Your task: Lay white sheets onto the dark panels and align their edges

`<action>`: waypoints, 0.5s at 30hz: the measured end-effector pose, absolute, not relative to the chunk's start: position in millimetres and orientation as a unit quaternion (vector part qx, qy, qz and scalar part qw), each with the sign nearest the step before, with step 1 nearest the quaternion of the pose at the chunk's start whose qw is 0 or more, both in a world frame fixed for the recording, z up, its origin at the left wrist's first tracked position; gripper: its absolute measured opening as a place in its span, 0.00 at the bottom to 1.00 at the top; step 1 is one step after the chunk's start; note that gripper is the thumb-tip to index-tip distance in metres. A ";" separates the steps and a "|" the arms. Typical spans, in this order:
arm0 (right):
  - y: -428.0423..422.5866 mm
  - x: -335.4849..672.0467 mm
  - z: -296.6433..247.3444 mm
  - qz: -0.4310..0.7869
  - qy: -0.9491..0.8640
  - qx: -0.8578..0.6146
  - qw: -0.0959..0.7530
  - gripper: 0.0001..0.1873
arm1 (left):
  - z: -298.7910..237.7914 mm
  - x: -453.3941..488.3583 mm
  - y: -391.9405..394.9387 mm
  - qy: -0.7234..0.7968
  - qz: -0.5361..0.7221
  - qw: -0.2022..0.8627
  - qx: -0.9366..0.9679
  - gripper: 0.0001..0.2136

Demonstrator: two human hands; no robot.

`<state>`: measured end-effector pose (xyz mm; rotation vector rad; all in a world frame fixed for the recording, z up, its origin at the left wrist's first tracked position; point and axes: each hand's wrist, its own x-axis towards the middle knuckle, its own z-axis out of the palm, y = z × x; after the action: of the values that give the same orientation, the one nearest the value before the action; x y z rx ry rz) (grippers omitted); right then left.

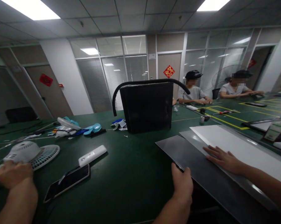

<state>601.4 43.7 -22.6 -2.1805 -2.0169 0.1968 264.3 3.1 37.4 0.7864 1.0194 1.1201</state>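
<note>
At the far left, my left hand (14,175) is closed round the handle end of a small white electric fan (46,155), which lies on the green table with its round grille to the right. My right hand (182,183) grips the near left edge of a flat, dark grey panel (198,169). Its fingers are partly hidden at that edge. White glossy sheets (238,144) lie over and beside the panel. Another person's hand (224,159), coming from the right, rests spread on them.
A black box-like case (147,107) with a curved black tube (152,82) stands mid-table. A phone (68,183) and white power bank (92,155) lie nearer. Light blue items (92,129) and cables sit left. Two people in caps (193,74) sit at the far right.
</note>
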 end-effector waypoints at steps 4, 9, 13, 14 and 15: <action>40.6 603.3 -36.3 0.051 -0.682 -0.723 0.098 0.43 | 23.1 183.5 -13.5 0.452 0.509 0.662 0.314 0.24; 40.5 611.4 -47.4 0.046 -0.689 -0.710 0.134 0.42 | 12.1 80.0 -26.5 0.500 0.583 0.602 0.220 0.34; 44.0 614.3 -49.5 0.055 -0.710 -0.682 0.170 0.42 | 16.1 53.3 -36.8 0.525 0.605 0.573 0.172 0.26; 44.7 613.4 -48.6 0.056 -0.715 -0.673 0.178 0.41 | 15.5 56.3 -39.7 0.525 0.616 0.565 0.159 0.24; 45.1 612.1 -47.1 0.054 -0.720 -0.667 0.187 0.39 | 13.6 61.6 -42.7 0.522 0.626 0.560 0.147 0.22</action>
<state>612.1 45.1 -47.1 -1.8769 -2.0265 0.1520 61.6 -42.7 13.6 0.3468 1.2316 1.4764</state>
